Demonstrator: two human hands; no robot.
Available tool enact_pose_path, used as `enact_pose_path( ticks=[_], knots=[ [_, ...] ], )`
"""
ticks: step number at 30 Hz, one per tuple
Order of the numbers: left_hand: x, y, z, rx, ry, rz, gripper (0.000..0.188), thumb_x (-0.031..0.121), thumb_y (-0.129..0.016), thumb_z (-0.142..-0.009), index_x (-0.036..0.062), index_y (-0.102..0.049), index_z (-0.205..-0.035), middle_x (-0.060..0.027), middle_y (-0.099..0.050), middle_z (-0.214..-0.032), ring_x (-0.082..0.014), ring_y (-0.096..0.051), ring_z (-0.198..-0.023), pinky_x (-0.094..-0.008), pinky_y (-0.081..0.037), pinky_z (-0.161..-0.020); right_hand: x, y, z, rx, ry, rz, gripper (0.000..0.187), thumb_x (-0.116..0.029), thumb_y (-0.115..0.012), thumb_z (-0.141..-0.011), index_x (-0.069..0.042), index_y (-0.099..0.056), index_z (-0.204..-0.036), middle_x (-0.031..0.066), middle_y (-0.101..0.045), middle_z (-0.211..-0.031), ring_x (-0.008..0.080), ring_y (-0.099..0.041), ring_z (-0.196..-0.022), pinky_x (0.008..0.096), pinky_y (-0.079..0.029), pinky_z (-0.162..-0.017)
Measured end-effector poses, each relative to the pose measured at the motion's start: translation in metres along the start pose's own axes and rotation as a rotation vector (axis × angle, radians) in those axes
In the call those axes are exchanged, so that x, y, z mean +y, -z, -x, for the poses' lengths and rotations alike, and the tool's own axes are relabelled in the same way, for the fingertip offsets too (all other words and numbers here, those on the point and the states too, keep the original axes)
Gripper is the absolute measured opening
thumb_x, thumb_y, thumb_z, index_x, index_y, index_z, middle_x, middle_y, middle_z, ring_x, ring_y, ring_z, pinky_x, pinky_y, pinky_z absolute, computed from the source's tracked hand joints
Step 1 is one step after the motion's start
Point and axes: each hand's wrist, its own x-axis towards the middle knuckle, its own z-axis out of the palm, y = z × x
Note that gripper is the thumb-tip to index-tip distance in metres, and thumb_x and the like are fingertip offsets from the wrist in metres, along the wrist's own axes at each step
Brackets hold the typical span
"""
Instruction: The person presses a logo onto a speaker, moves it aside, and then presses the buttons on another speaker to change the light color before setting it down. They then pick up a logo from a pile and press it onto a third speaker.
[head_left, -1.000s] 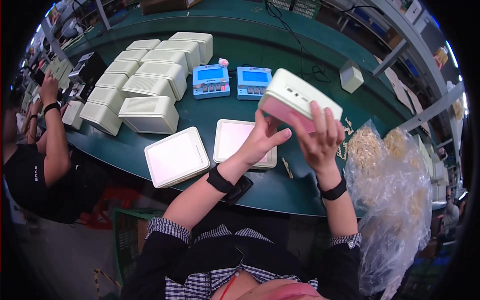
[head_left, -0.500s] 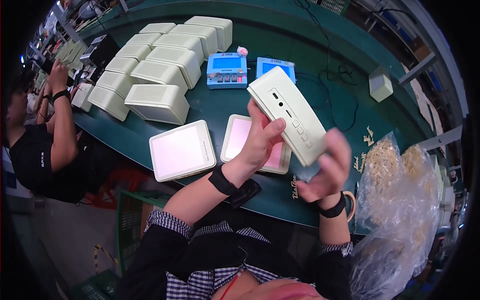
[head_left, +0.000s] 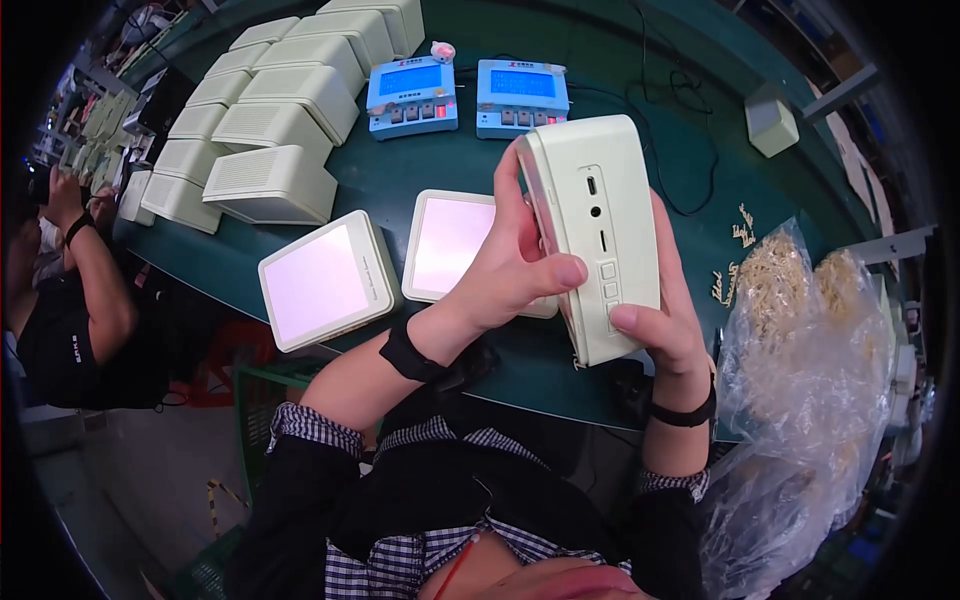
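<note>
A cream box-shaped speaker is held upright above the table, its narrow side turned up toward me. Ports, a slot and a row of small buttons run down that side. My left hand is closed round its left edge, thumb lying across the front near the buttons. From the right, my right hand grips the lower part, its thumb over the lowest button; its other fingers are mostly hidden behind. Below and left of the speaker lie two cream devices with glowing pinkish screens, one tilted and another partly covered by my left forearm.
Rows of cream speakers stand at the back left. Two blue testers with displays sit behind the held speaker. At right are a plastic bag of letter pieces, loose letters and a cream box. Another person works left.
My right hand has come onto the speaker and now grips it. The speaker has turned from a slant to nearly upright. The whole view has shifted, uncovering the second blue tester.
</note>
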Motion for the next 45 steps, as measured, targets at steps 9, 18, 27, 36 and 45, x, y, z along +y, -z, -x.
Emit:
enact_pose_path(
  ticks=[9, 18, 27, 36, 45],
  knots=[
    [0.004, -0.003, 0.003, -0.046, -0.046, -0.084, 0.136, 0.036, -0.085, -0.073, 0.0124, 0.023, -0.152, -0.0174, -0.023, -0.153, -0.0302, -0.030, -0.142, -0.0446, -0.031, -0.114, 0.004, 0.000, 0.005, 0.013, 0.083, 0.032, 0.103, -0.028, -0.069, -0.066, -0.002, -0.021, -0.153, 0.0182, -0.038, -0.147, 0.0293, -0.041, -0.136, 0.0399, -0.032, -0.112],
    [-0.001, 0.000, -0.002, -0.055, -0.122, -0.070, 0.139, 0.034, -0.087, -0.072, 0.0095, 0.024, -0.151, -0.0184, -0.020, -0.154, -0.0300, -0.023, -0.145, -0.0440, -0.025, -0.117, -0.007, -0.007, 0.004, 0.047, -0.035, 0.043, 0.099, -0.027, -0.067, -0.067, -0.002, -0.023, -0.152, 0.0166, -0.044, -0.141, 0.0277, -0.047, -0.129, 0.0386, -0.035, -0.109],
    [0.002, -0.003, 0.000, -0.052, -0.088, -0.064, 0.137, 0.033, -0.087, -0.073, 0.0060, 0.023, -0.150, -0.0192, -0.021, -0.154, -0.0303, -0.023, -0.145, -0.0438, -0.023, -0.118, 0.000, -0.003, 0.006, 0.108, -0.051, 0.002, 0.098, -0.028, -0.066, -0.066, -0.002, -0.024, -0.151, 0.0159, -0.046, -0.137, 0.0268, -0.050, -0.124, 0.0367, -0.037, -0.107],
    [0.002, -0.002, -0.001, -0.036, -0.069, -0.073, 0.135, 0.036, -0.086, -0.074, 0.0057, 0.021, -0.150, -0.0198, -0.024, -0.152, -0.0306, -0.027, -0.143, -0.0439, -0.026, -0.117, -0.001, 0.018, 0.010, -0.014, -0.131, 0.071, 0.102, -0.026, -0.068, -0.064, -0.002, -0.022, -0.152, 0.0147, -0.047, -0.136, 0.0258, -0.049, -0.125, 0.0345, -0.038, -0.105],
    [-0.003, -0.002, -0.003, -0.018, -0.104, -0.144, 0.131, 0.036, -0.086, -0.075, 0.0042, 0.018, -0.149, -0.0209, -0.027, -0.149, -0.0312, -0.031, -0.141, -0.0442, -0.029, -0.115, 0.005, 0.026, 0.002, 0.042, -0.231, -0.130, 0.107, -0.021, -0.068, -0.056, -0.001, -0.025, -0.152, 0.0152, -0.050, -0.137, 0.0264, -0.050, -0.126, 0.0341, -0.038, -0.106]
  ],
)
